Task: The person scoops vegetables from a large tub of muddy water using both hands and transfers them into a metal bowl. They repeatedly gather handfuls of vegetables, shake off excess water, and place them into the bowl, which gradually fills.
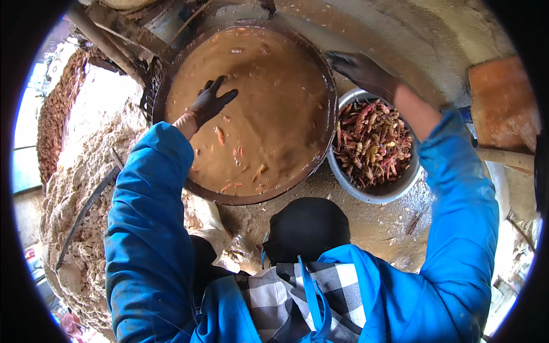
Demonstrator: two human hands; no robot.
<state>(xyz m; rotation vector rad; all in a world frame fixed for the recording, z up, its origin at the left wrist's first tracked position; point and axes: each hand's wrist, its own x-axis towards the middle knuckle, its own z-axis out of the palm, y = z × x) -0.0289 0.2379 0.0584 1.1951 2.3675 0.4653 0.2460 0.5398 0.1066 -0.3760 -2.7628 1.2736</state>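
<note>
Both hands wear dark gloves. My left hand (213,102) is spread over the left part of a large round tub (257,198) of muddy brown water (266,115), with nothing in its fingers. Reddish roots or tubers (220,135) and small scraps float in the water. My right hand (362,70) is at the tub's upper right rim, above the grey basin, its fingers extended and no object seen in it. That round basin (374,198) holds a heap of small, thin reddish and brown roots (373,141).
A large pale, crumbly heap (85,206) lies at the left, with a curved dark strip (85,214) on it. Wooden poles (105,43) lean at the upper left. An orange-brown panel (504,105) stands at the right. The ground (309,193) between tub and basin looks wet.
</note>
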